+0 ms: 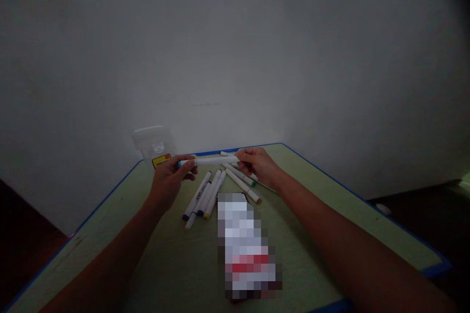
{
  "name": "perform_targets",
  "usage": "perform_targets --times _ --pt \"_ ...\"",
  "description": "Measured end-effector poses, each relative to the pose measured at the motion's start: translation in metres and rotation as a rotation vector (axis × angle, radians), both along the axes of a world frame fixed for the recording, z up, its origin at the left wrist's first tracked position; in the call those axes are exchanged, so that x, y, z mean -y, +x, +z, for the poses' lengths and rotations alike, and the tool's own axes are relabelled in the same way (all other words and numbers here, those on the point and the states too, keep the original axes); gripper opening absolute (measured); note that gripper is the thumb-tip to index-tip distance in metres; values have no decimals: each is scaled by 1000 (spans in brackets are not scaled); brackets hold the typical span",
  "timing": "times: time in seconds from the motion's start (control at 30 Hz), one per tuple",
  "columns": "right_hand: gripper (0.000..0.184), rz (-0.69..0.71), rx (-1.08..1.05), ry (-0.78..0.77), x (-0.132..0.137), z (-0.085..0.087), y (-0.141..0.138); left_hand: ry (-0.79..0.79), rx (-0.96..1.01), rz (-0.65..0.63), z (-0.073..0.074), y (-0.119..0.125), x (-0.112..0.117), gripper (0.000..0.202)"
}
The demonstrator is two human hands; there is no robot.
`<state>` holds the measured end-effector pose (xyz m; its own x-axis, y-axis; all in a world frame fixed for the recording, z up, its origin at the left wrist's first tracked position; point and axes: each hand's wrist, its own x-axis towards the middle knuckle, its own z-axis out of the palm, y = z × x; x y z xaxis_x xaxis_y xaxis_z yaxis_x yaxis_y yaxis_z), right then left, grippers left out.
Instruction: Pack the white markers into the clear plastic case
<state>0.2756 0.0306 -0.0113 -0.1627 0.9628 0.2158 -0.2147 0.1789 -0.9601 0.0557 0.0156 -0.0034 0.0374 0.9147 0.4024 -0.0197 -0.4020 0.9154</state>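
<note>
A white marker (216, 161) with a blue end is held level above the table between both hands. My left hand (172, 173) pinches its blue-capped end. At the other end, the fingers of my right hand (257, 164) are closed round the tip. Below lie several more white markers (205, 195) with purple, yellow and pale ends, grouped left of centre. Others, among them a brown-ended marker (244, 187) and a green-ended marker (242, 176), lie under and beside my right hand, which partly hides some of them.
A clear plastic container (152, 139) with a yellow and black label stands at the table's back left, behind my left hand. A pixel-blurred flat object (246, 244) lies at the front centre. The green table (169, 264) has a blue edge and meets a wall (235, 58).
</note>
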Motion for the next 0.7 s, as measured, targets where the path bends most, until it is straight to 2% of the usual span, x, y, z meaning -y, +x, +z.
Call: perform_targets --times 0.2,0.43,0.7 --pt "24 -30 -57 -10 -2 -2 3 -16 98 55 4 -2 1 22" --pt "27 35 -25 -2 1 -1 -3 -73 41 -83 -3 0 0 19" --pt "22 38 31 2 3 0 -2 -26 5 -81 -4 -1 -1 18"
